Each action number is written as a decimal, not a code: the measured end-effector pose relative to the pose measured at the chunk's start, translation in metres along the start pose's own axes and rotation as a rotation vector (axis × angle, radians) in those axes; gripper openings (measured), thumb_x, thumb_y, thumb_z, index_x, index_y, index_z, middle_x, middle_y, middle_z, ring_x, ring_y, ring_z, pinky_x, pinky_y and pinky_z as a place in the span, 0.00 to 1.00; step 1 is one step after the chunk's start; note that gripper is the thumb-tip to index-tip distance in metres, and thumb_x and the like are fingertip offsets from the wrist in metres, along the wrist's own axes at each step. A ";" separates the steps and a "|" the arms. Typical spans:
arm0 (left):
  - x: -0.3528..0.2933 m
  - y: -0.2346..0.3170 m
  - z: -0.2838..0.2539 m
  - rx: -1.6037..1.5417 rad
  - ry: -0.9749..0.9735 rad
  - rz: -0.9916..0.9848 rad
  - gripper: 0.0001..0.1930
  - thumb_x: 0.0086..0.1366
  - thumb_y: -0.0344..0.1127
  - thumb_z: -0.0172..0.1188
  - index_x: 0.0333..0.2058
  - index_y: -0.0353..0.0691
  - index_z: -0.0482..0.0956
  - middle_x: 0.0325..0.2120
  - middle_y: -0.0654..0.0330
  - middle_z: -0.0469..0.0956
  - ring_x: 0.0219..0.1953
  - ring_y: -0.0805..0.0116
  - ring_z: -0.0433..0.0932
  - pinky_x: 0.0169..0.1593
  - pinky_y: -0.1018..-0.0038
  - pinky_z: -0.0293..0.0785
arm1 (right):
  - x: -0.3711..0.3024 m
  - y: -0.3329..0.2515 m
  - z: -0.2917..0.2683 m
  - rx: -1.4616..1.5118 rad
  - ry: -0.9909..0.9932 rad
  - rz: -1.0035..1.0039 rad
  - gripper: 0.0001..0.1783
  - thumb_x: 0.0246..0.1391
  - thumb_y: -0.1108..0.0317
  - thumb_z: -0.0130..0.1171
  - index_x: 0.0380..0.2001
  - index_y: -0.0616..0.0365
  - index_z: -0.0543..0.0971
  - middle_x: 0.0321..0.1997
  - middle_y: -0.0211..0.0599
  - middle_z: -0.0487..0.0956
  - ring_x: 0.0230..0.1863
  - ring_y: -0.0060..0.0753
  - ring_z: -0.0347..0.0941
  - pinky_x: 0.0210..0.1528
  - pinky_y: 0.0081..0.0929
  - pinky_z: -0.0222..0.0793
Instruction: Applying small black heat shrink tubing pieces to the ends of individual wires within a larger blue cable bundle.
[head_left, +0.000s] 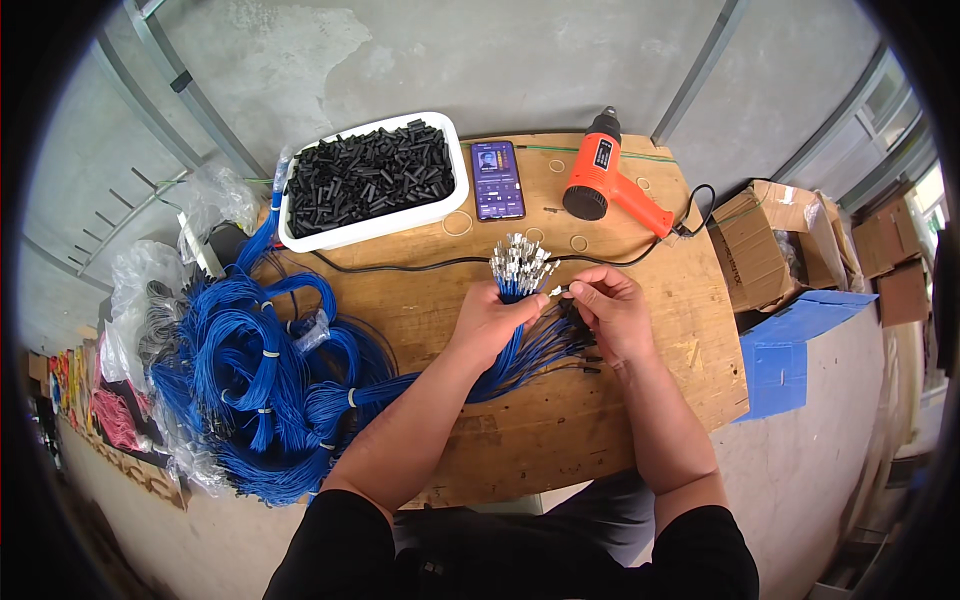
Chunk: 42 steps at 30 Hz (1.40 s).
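A bundle of blue wires (507,352) is wrapped in my left hand (484,322). Silver metal terminals (520,262) fan out from the bundle's top, above my fist. Close to its right, my right hand (612,312) is closed in a pinch on a small black sleeve (565,290), beside a single terminal near my left thumb. Whether the sleeve sits over the terminal is too small to tell. Black-sleeved wire ends (588,360) spread on the wood below my right fingers.
On the wooden table (560,440) lie coiled blue wire bundles (265,370) at left. A white tub (464,185) of black sleeves, a phone (498,181) and an orange heat gun (610,180) stand at the back. Rubber bands and a black cord lie between. Cardboard boxes (775,245) sit right.
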<state>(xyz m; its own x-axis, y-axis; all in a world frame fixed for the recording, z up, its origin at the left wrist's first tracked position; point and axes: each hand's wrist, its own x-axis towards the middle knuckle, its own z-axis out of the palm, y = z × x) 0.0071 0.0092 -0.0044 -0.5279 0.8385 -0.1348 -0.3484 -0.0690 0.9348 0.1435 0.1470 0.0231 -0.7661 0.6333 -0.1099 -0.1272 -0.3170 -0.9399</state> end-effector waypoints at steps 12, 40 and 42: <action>0.000 0.001 -0.001 -0.029 -0.014 -0.007 0.06 0.60 0.29 0.68 0.31 0.34 0.80 0.24 0.64 0.78 0.26 0.77 0.75 0.31 0.78 0.70 | -0.002 -0.001 -0.002 -0.070 -0.018 -0.055 0.08 0.56 0.77 0.64 0.41 0.61 0.82 0.25 0.21 0.76 0.22 0.11 0.63 0.22 0.11 0.56; -0.001 0.000 0.003 0.062 -0.018 0.075 0.07 0.64 0.30 0.65 0.29 0.34 0.80 0.22 0.67 0.77 0.25 0.80 0.73 0.29 0.79 0.68 | 0.002 -0.002 -0.009 0.079 -0.038 0.011 0.04 0.60 0.72 0.62 0.36 0.60 0.79 0.30 0.34 0.82 0.20 0.13 0.62 0.20 0.13 0.52; -0.002 0.002 0.004 0.053 -0.014 0.056 0.07 0.64 0.30 0.65 0.29 0.34 0.80 0.22 0.66 0.77 0.24 0.80 0.73 0.29 0.79 0.68 | 0.002 -0.006 -0.011 0.144 -0.064 0.056 0.05 0.61 0.71 0.61 0.37 0.60 0.79 0.31 0.35 0.82 0.20 0.14 0.62 0.20 0.13 0.52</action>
<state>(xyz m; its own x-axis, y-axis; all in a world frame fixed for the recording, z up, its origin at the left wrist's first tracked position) 0.0106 0.0100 -0.0004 -0.5343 0.8418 -0.0770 -0.2769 -0.0882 0.9568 0.1495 0.1583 0.0247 -0.8125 0.5671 -0.1352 -0.1692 -0.4513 -0.8762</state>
